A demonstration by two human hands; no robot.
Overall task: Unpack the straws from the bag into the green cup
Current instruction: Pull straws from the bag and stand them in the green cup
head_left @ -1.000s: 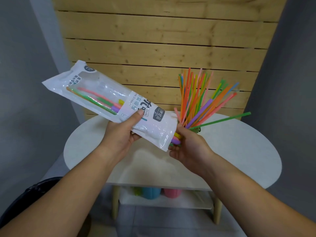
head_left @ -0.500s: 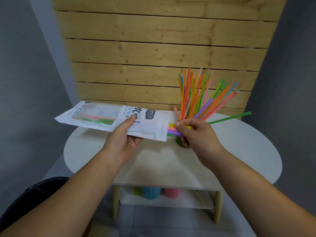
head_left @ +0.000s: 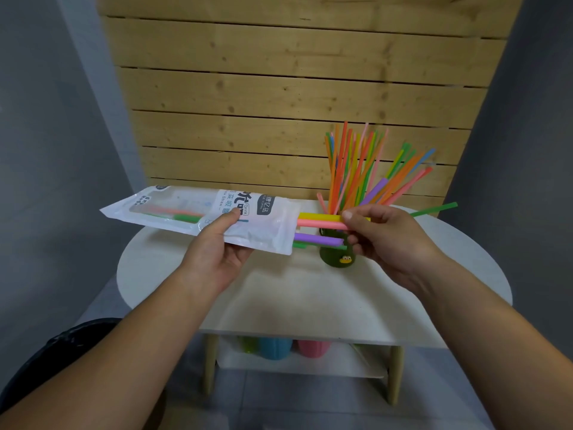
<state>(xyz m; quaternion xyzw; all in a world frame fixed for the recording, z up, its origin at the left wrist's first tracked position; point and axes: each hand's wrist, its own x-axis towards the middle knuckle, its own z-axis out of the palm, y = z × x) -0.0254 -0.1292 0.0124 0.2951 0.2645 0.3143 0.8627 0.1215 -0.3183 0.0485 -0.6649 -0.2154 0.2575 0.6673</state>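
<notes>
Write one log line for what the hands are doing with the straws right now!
left hand: holds bag | right hand: pinches sticking-out straws | green cup: on table, holds other straws

bag point(head_left: 198, 217) white, clear | cup point(head_left: 336, 259) green | pulled straws point(head_left: 319, 226) yellow, pink, purple, green

Left forearm point(head_left: 124, 352) and right forearm point(head_left: 480, 336) are bare all the way to the frame edge. Left hand point(head_left: 214, 259) and right hand point(head_left: 387, 240) are bare too. Thumbnails point(head_left: 347, 215) are short and plain. The dark black shape point(head_left: 46, 367) at lower left could be the person's clothing; can't tell.
</notes>
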